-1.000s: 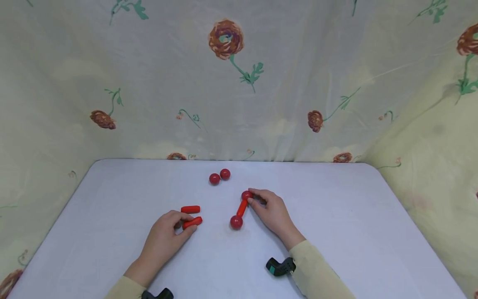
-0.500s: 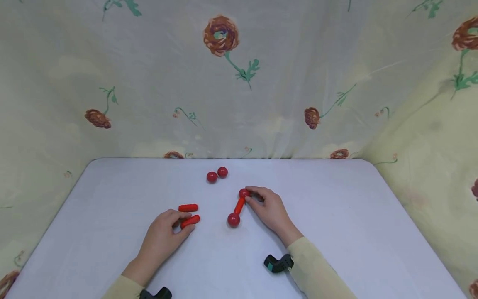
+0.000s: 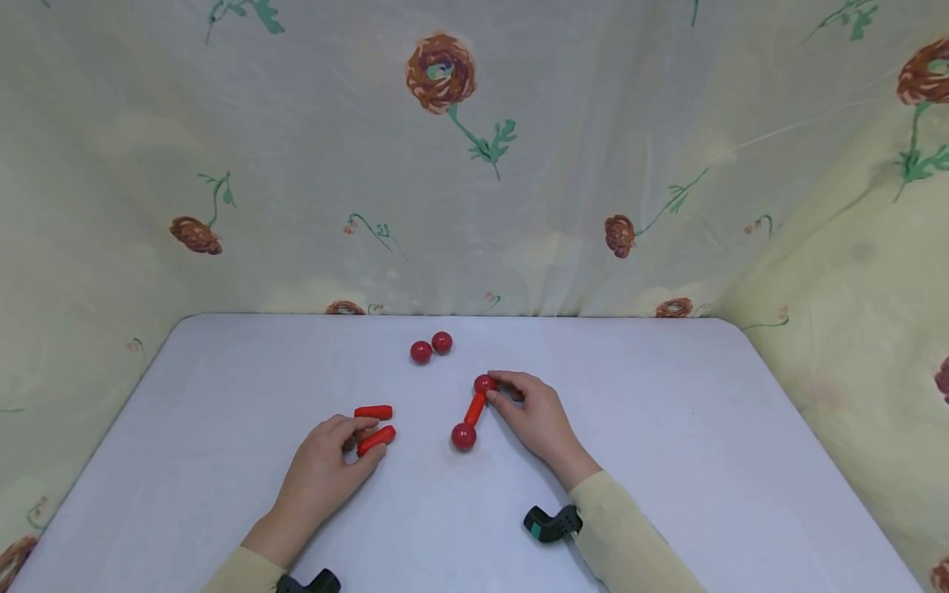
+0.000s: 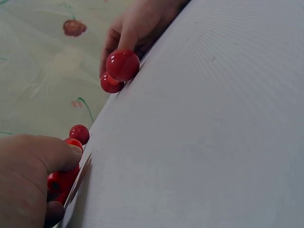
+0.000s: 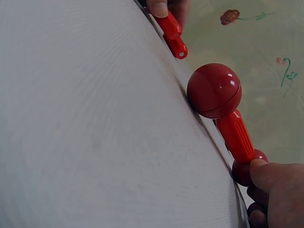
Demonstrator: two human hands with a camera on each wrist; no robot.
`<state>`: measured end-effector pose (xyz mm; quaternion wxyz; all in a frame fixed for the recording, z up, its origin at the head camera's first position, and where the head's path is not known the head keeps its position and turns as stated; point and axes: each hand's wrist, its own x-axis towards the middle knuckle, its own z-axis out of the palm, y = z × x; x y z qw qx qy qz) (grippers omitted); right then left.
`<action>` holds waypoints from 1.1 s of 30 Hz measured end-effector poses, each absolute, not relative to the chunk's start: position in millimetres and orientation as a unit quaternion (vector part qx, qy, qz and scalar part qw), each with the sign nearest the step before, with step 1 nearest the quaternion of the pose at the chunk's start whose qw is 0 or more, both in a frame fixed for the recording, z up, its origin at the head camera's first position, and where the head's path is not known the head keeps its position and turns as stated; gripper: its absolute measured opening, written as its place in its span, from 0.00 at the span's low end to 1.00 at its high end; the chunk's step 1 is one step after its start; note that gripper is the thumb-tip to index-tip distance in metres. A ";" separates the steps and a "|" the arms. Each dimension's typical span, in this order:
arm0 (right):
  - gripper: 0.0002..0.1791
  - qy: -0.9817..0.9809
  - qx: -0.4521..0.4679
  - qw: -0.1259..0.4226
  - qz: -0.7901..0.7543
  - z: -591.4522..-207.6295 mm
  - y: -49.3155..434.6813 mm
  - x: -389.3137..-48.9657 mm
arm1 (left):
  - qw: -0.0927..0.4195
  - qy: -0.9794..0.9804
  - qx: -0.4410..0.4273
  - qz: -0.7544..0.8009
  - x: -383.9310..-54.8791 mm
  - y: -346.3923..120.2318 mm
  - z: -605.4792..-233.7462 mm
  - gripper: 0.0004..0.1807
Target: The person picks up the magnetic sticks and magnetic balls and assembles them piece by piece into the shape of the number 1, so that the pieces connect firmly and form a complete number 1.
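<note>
On the table my left hand (image 3: 326, 465) pinches a red rod (image 3: 376, 441) between thumb and fingers. A second red rod (image 3: 373, 412) lies just behind it; the right wrist view shows a small pale disc on one rod's end (image 5: 181, 53). To the right, two dark red balls joined by a red grooved rod (image 5: 236, 136) form a dumbbell shape. The near ball (image 3: 464, 436) sits toward me. My right hand (image 3: 537, 420) holds the far ball (image 3: 484, 384) with thumb and fingers, covering part of it in the right wrist view.
Two loose red balls, a left one (image 3: 421, 352) and a right one (image 3: 441, 343), sit close together toward the back of the white table (image 3: 630, 371). A flower-printed curtain (image 3: 534, 231) hangs behind the table and along its sides. Black devices are strapped at both wrists.
The head view has shifted slightly. Both hands keep their grips and stay almost still; the rod in my left hand has moved only a hair.
</note>
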<state>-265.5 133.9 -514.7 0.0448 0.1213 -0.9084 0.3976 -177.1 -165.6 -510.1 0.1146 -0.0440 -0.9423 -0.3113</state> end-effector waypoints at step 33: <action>0.21 -0.908 0.130 0.051 0.395 -514.9 134.3 -266.0 | 0.096 -0.927 -0.034 -0.361 -168.1 -142.6 -507.0 0.17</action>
